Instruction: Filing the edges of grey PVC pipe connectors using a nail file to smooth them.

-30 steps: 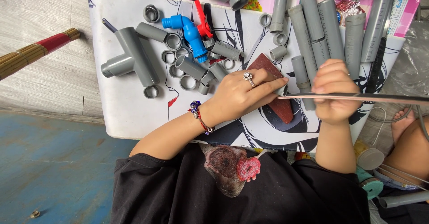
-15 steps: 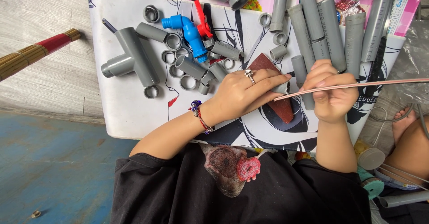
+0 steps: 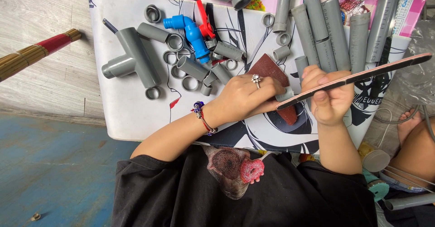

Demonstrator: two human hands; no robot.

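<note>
My left hand, with a ring and a beaded bracelet, pinches a short grey pipe piece against a reddish-brown sheet of sandpaper on the white printed board. My right hand is closed around a long flat file-like strip, which slants up to the right. The strip's lower end lies against the pipe piece beside my left fingers.
Several grey pipe rings and couplings lie on the board, along with a grey T-fitting and a blue tap with a red handle. Long grey pipes lie at the top right. A broom handle crosses the left floor. Someone's bare foot is at right.
The flat strip has tilted from level to slanting, its right end higher and its left end down at the pipe piece. My left hand stays on the sandpaper.
</note>
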